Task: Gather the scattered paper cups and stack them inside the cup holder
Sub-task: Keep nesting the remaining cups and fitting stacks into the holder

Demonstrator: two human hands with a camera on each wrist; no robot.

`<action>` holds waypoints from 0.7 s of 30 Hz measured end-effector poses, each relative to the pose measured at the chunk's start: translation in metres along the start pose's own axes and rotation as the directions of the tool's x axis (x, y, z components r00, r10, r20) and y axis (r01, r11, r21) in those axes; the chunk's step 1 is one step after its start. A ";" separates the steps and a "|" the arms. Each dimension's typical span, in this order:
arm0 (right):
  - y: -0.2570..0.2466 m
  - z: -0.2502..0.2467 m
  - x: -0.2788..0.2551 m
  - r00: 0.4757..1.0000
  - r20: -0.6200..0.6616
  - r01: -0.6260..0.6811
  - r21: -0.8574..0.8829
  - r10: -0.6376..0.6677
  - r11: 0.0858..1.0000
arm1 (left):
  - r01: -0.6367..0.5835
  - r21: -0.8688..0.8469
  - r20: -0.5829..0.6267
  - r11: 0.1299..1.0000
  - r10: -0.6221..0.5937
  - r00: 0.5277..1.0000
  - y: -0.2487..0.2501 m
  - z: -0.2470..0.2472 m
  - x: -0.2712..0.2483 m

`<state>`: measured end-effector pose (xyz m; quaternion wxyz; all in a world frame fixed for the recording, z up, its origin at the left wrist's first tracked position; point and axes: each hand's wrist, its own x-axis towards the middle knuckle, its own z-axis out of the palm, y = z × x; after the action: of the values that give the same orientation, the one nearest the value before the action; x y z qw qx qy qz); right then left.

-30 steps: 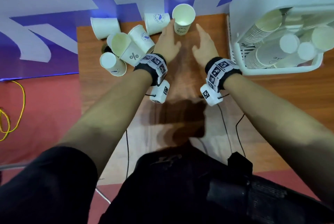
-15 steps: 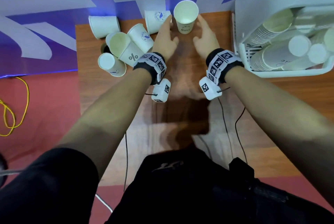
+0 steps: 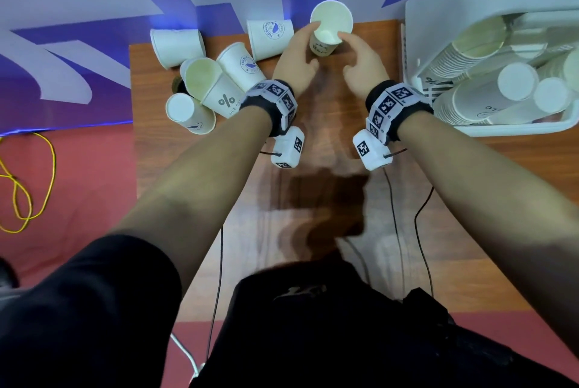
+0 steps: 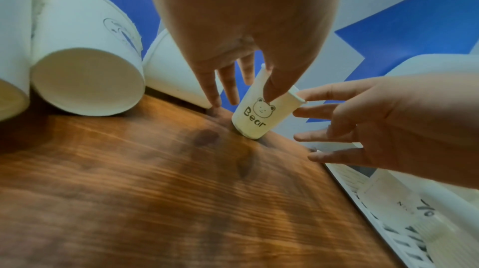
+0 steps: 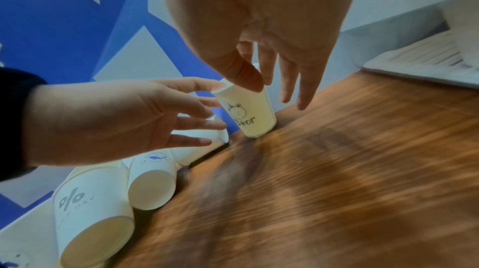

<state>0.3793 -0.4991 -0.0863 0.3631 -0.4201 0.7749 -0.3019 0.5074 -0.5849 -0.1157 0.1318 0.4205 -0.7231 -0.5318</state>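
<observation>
An upright paper cup printed "Bear" stands at the far edge of the wooden table. My left hand is at its left side, thumb touching its front and fingers straight. On the cup's right, my right hand has its thumb at the rim and its fingers straight. Several more cups lie scattered at the far left, among them a "%" cup. The white cup holder basket at the right holds stacked cups.
The table ends just behind the Bear cup, against a blue and white wall. An upside-down cup stands near the table's left edge. A yellow cable lies on the red floor. Black wrist cables trail over the near table.
Both hands have moved forward and closed in on the Bear cup from either side, and they now touch it. The cup has stayed upright in place.
</observation>
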 end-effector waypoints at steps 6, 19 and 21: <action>0.011 -0.006 -0.001 0.996 -0.021 0.079 -0.217 -0.085 0.973 | -0.081 0.393 -0.037 0.916 0.103 0.994 -0.002 -0.012 -0.004; 0.015 -0.010 -0.033 0.995 0.103 0.050 -0.307 -0.019 0.950 | -0.139 0.554 0.158 0.821 0.061 0.986 0.014 -0.003 -0.035; 0.016 -0.010 -0.031 0.997 0.072 0.023 -0.247 -0.005 0.969 | -0.094 0.523 0.127 0.847 0.031 0.991 0.013 0.006 -0.034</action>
<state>0.3758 -0.4630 -0.0838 0.3329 -0.4779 0.7903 -0.1906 0.5184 -0.5549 -0.0982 -0.0128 0.3859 -0.8610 -0.3311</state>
